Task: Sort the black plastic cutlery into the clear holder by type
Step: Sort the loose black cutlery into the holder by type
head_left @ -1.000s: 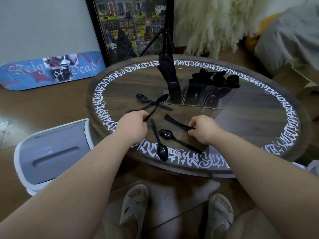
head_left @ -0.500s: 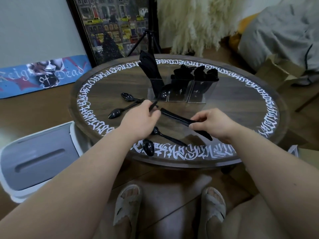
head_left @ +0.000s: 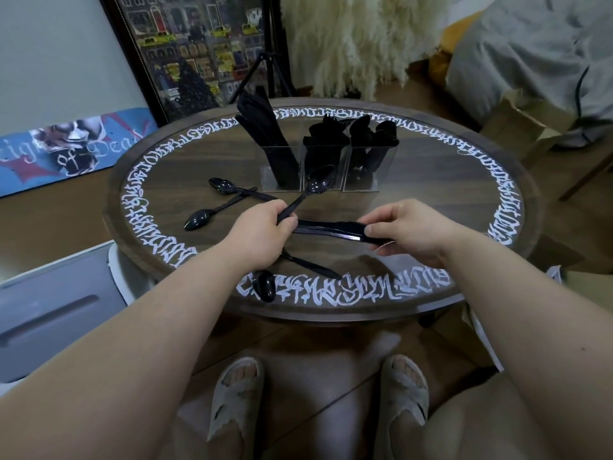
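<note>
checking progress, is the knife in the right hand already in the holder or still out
Still out. The knife lies level above the table, pinched by the right hand, well short of the clear holder.

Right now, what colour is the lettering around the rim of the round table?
White, on dark brown wood: the lettering shows best in the head view.
</note>
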Available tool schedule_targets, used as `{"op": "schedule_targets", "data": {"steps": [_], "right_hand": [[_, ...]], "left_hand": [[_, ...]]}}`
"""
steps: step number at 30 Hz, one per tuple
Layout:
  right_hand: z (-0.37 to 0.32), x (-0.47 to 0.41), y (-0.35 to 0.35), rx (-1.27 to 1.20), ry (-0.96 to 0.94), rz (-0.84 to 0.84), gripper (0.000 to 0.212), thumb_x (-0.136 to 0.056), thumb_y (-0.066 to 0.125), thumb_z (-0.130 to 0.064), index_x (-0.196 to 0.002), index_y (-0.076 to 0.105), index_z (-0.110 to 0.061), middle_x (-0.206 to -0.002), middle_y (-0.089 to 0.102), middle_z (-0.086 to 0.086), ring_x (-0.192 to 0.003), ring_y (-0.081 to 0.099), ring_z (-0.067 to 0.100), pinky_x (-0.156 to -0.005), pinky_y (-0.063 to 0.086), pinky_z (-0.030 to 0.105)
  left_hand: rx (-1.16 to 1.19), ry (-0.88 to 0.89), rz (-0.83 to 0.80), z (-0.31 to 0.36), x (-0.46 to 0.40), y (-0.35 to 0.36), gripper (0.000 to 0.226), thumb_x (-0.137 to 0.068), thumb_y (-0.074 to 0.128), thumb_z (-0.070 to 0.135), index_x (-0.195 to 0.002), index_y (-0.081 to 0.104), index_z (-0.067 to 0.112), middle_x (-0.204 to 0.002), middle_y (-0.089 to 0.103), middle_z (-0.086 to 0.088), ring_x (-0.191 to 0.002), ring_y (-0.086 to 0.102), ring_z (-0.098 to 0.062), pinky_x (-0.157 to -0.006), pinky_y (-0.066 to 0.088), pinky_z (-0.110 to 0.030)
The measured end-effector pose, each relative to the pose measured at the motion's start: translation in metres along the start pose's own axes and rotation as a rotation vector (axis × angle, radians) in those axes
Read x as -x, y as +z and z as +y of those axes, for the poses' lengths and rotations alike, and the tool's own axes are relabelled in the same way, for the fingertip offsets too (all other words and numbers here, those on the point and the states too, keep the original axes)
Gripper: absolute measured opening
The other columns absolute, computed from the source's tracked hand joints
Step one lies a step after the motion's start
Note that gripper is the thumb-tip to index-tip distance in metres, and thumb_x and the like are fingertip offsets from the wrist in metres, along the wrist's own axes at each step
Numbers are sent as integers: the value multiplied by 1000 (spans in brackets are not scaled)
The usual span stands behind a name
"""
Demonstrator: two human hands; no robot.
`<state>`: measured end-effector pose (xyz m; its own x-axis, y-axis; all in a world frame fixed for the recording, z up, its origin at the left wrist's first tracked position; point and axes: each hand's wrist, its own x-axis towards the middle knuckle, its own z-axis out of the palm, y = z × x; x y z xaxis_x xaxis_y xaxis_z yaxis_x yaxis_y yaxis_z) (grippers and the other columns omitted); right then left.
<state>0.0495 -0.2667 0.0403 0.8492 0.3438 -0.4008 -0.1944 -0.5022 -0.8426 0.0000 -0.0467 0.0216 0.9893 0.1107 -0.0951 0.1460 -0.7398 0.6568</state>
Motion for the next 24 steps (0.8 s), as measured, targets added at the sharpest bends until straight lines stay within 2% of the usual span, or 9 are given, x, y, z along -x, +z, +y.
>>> {"op": "schedule_targets", "data": {"steps": [5,7,8,11,14,16,19,22,24], "right_hand": [[2,3,-5,-82,-13,118,17,-89,60,1,-97,71,-11,-84,69,10,-65,63,11,-60,55,21],[2,4,-6,-115,-19,126,18,-88,61,3,-100,70,-7,-80,68,10,-62,64,11,-62,57,22],[2,4,-6,-135,-23,132,18,-88,61,4,-101,69,-6,-78,67,10,-61,63,11,-62,57,22],[-1,4,-4,-234,-47,144,16,-88,59,6,-98,67,-2,-73,63,9,-58,62,11,-60,56,21],[-6,4,-5,-389,-51,135,16,-88,58,6,-90,68,-6,-70,63,8,-57,62,11,-58,55,21],[-8,4,-4,-504,-52,124,16,-88,57,7,-89,68,-5,-67,62,7,-58,62,11,-59,54,21],[-13,4,1,-670,-77,126,13,-88,57,5,-89,67,-3,-70,63,8,-60,64,12,-61,55,21],[-21,4,5,-863,-150,78,14,-87,58,3,-98,65,-2,-80,68,9,-71,68,15,-70,58,23],[-28,3,10,-940,-203,48,18,-86,56,7,-101,64,-2,-83,69,9,-76,68,17,-75,58,25]], "left_hand": [[-187,-51,-41,-5,-2,6,21,-100,41,31,-102,57,17,-86,59,0,-87,57,-23,-63,39,-31],[-277,-76,-47,-8,-3,6,32,-99,42,35,-126,54,21,-116,58,-3,-109,53,-24,-85,45,-34],[-325,-70,-30,-9,-3,6,40,-99,42,37,-135,49,22,-129,53,-4,-121,46,-25,-97,42,-38],[-412,77,80,-5,1,3,47,-97,42,43,-142,42,28,-144,43,5,-136,26,-23,-108,29,-43],[-464,248,109,3,5,2,45,-96,45,46,-140,42,37,-141,46,15,-135,27,-15,-104,25,-44],[-450,282,101,6,5,2,42,-98,45,40,-140,44,37,-136,51,11,-129,38,-16,-102,30,-42],[-324,301,119,6,3,0,37,-100,43,26,-136,51,29,-118,55,3,-112,51,-18,-89,42,-31],[-238,272,109,8,2,-4,37,-102,38,22,-136,51,23,-103,48,6,-102,51,-16,-81,36,-24],[-197,236,95,9,1,-10,37,-103,35,23,-136,50,21,-102,48,6,-101,51,-16,-81,35,-24]]}}
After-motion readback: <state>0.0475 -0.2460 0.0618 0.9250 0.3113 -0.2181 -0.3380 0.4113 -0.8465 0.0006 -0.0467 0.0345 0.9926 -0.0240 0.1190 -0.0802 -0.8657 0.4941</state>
